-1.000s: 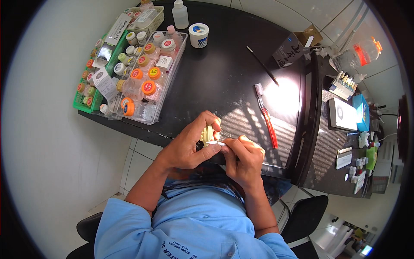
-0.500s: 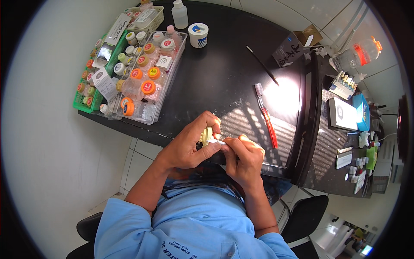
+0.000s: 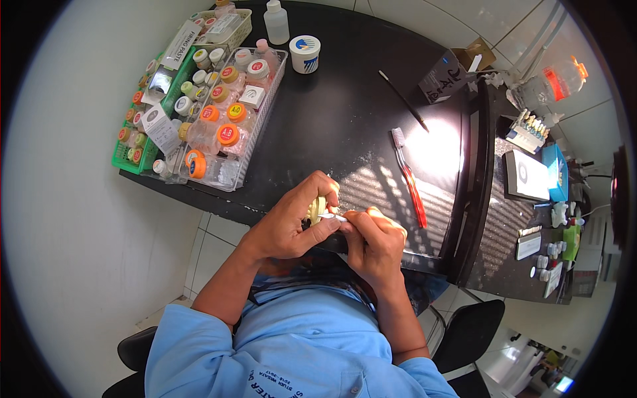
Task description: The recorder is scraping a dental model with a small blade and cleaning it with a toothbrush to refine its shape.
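Observation:
At the table's front edge, my left hand is closed around a pale yellow dental cast. Its fingers curl over the far side, and its thumb lies along the near side. My right hand pinches a slim, pointed, white-looking tool whose tip reaches to the cast. The left thumb lies close beside this tool. Much of the cast is hidden by the left hand, and the tool's rear end is hidden in the right.
A red toothbrush and a thin black stick lie on the black table. Baskets of capped jars stand at left. A white tub and bottle are at the back, a dark box at back right.
The white tool has shifted very slightly at the cast. Both hands keep nearly the same place and hold.

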Demonstrator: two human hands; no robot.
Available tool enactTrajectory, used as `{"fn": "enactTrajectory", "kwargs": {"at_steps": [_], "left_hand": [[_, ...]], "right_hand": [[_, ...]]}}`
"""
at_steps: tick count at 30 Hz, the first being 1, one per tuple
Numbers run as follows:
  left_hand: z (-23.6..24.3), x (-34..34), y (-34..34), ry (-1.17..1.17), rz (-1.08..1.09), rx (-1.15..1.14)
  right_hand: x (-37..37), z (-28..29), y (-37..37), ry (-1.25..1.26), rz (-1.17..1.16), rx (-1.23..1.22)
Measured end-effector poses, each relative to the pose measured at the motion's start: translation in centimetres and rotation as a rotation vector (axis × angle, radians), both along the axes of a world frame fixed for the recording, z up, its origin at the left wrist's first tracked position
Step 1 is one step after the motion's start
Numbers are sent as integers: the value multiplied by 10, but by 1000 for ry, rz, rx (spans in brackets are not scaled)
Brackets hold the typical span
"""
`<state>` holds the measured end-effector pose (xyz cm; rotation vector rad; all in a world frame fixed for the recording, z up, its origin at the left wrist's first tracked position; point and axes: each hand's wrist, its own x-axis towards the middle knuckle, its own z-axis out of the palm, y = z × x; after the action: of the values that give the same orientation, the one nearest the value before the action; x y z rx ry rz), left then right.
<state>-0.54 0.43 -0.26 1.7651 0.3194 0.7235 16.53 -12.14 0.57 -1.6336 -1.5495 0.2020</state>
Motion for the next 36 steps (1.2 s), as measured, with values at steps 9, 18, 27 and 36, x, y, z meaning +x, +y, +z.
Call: {"fn": "enactTrajectory", "kwargs": {"at_steps": [9, 18, 27, 36], "left_hand": [[-3, -2, -1, 24, 13, -16], [-2, -2, -2, 23, 34, 8], [-4, 0, -2, 14, 66, 51], [-4, 2, -3, 19, 95, 71]], "right_hand": [[0, 1, 1, 15, 2, -4], [-1, 0, 1, 25, 0, -3], [-1, -1, 2, 54, 11, 3], [-1, -3, 2, 82, 1, -21]]}}
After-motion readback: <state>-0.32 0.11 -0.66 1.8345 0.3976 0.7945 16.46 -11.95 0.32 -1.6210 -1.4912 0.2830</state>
